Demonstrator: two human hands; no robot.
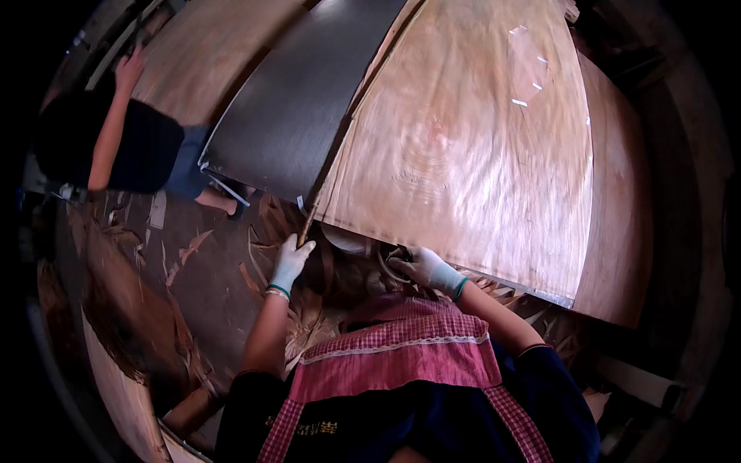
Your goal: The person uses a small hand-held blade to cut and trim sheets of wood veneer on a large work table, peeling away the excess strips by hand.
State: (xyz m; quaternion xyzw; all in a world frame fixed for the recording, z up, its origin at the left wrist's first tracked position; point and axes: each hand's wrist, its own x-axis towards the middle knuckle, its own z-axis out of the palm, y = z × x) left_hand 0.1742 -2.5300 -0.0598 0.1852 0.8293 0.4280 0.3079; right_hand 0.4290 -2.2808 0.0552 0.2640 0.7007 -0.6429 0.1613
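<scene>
My left hand point(292, 258), in a white glove, is closed around a thin brown stick point(306, 229) at the near corner of a pale veneer sheet point(455, 131). The stick points away from me along the seam beside a dark grey sheet point(293, 100). My right hand point(421, 268), also gloved, is curled just below the veneer's near edge, at a dark, round, ring-like thing point(391, 266) that I cannot make out clearly. Short white tape strips point(519, 103) lie on the veneer's upper right.
A co-worker point(116, 147) in dark clothing stands at the left with an arm raised, beside another wooden sheet point(193, 54). A darker veneer sheet point(617, 193) lies at the right. Torn veneer scraps point(193, 247) are strewn on the floor below, and long boards point(116, 393) lie at lower left.
</scene>
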